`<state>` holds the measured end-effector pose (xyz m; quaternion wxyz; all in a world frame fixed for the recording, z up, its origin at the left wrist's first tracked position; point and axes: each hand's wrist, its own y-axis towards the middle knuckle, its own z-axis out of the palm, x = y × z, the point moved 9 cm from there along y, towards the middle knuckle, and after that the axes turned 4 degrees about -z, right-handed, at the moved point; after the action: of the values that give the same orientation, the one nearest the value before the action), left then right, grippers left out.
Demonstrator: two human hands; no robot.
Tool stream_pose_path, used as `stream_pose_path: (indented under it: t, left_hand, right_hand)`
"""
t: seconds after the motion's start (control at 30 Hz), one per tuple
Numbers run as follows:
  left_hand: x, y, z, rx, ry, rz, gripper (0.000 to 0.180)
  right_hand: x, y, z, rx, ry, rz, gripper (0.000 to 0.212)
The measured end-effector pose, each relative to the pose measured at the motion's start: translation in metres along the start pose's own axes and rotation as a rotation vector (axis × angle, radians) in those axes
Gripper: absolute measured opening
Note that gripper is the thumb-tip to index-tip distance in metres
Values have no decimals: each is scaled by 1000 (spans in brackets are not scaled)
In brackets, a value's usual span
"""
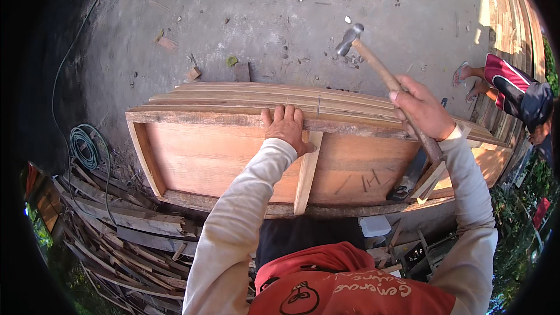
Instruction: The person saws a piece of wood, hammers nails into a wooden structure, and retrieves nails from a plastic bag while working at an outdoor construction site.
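A long wooden panel frame [204, 118] stands on its edge in front of me, with plywood [216, 149] inside it. My left hand [284, 131] is closed over its top rail, thumb against a short upright divider [308, 169]. Just right of those fingers, a thin nail [318, 107] sticks up from the top edges. My right hand [423, 111] grips the wooden handle of a hammer [382, 70]. The hammer's metal head is raised beyond the frame, apart from the nail.
A handsaw [413, 174] leans inside the frame's right part, beside wood offcuts [430, 181]. Scrap wood [134, 245] and a coiled hose [84, 147] lie at left. At far right a person [513, 87] is near stacked boards [513, 11]. A plastic container [374, 226] sits near me.
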<state>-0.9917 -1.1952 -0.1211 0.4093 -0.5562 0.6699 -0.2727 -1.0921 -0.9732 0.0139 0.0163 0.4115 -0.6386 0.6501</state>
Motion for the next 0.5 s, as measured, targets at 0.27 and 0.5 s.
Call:
stream_pose_path:
  t: [0.27, 0.5]
  left_hand:
    - [4, -1, 5, -16, -10, -8, 107]
    - [8, -10, 3, 43, -10, -14, 107]
  right_hand:
    - [35, 2, -11, -277, -176, -510, 43]
    - [-2, 3, -10, 95, -519, -139, 37]
